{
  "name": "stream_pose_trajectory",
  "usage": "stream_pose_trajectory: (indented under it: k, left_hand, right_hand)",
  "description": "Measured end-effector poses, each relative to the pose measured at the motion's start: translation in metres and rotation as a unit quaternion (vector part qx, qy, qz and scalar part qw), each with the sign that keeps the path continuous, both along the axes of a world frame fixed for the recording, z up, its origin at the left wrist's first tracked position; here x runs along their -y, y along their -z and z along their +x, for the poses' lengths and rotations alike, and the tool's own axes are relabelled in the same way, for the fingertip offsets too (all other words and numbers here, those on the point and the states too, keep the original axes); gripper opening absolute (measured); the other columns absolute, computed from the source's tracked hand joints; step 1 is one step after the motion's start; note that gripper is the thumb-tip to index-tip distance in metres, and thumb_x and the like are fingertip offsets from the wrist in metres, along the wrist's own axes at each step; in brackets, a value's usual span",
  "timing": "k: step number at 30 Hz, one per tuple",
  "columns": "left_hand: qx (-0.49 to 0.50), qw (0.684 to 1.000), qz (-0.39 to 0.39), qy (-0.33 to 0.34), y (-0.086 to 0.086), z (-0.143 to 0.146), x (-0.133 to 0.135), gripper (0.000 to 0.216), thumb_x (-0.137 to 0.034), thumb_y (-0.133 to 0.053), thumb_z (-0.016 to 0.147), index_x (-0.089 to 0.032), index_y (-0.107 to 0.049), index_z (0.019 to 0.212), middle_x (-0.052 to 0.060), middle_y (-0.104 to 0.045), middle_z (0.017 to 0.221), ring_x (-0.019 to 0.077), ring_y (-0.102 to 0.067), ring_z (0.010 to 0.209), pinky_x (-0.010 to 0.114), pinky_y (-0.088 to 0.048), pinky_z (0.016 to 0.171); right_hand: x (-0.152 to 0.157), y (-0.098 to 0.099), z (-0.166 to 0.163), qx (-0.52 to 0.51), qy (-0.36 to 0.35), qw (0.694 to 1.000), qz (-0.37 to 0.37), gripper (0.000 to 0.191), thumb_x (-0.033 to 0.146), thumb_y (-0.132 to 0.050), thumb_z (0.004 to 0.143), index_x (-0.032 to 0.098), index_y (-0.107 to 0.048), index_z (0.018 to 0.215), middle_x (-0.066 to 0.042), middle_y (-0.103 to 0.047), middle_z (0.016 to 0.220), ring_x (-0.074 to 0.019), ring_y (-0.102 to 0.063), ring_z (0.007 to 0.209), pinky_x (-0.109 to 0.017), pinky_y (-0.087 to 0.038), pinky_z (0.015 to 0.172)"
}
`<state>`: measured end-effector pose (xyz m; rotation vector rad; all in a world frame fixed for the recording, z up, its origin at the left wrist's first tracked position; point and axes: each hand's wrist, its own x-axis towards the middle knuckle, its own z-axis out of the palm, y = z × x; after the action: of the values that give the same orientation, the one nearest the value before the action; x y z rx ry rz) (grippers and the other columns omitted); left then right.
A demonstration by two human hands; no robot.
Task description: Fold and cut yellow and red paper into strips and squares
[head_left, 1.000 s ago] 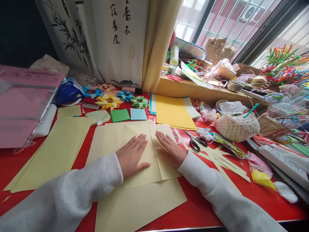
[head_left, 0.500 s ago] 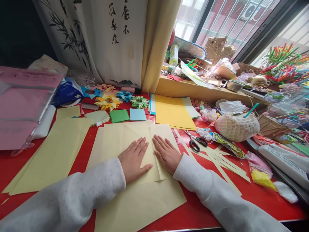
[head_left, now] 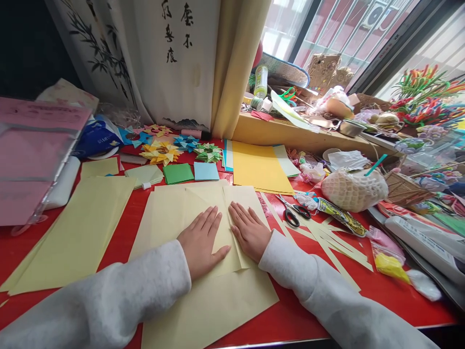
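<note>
A folded sheet of pale yellow paper (head_left: 167, 218) lies in front of me, with crease lines running away from me and a folded flap on its right side. My left hand (head_left: 201, 240) rests flat on the middle of it, fingers stretched out and thumb pointing right. On the right flap, beside the fold edge, lies my right hand (head_left: 250, 231), palm down with the fingers extended. Neither hand grips anything. Beneath the folded sheet another pale yellow sheet (head_left: 207, 315) shows, reaching toward the table's front edge.
A stack of pale yellow paper (head_left: 76, 232) lies to the left. Scissors (head_left: 292, 213) and cut paper strips (head_left: 337, 245) are on the right. Behind are yellow-orange sheets (head_left: 259, 165), green paper squares (head_left: 178, 173) and folded paper stars (head_left: 162, 153). A netted round object (head_left: 354, 189) stands farther right.
The view has shifted very slightly. Both hands stay flat on the paper in nearly the same place, the right one barely moved along the fold.
</note>
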<state>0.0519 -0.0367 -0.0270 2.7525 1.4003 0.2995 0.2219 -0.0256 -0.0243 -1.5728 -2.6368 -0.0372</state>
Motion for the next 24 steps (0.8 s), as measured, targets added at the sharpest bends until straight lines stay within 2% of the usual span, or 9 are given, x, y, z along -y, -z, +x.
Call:
stream_pose_trajectory:
  k: [20, 24]
  left_hand:
    - [0.01, 0.999, 0.026, -0.047, 0.0018, 0.0089, 0.0072, 0.066, -0.048, -0.024, 0.077, -0.003, -0.025, 0.124, 0.015, -0.023, 0.131, 0.026, -0.016, 0.121, 0.04, -0.02, 0.098]
    - [0.007, 1.0, 0.022, 0.0, -0.0013, 0.0014, -0.0019, 0.061, -0.048, -0.024, 0.078, -0.006, -0.03, 0.123, 0.013, -0.027, 0.13, 0.0253, -0.018, 0.12, 0.039, -0.021, 0.097]
  right_hand:
    - [0.0005, -0.0013, -0.0012, 0.005, 0.006, 1.0, -0.003, 0.047, 0.03, -0.014, 0.084, 0.013, -0.015, 0.129, -0.004, -0.013, 0.135, -0.0143, -0.008, 0.123, -0.038, -0.012, 0.1]
    - [-0.0009, -0.0009, -0.0002, 0.009, -0.005, 1.0, -0.007, 0.047, 0.03, -0.014, 0.085, 0.013, -0.015, 0.129, -0.004, -0.012, 0.135, -0.0148, -0.008, 0.123, -0.038, -0.013, 0.1]
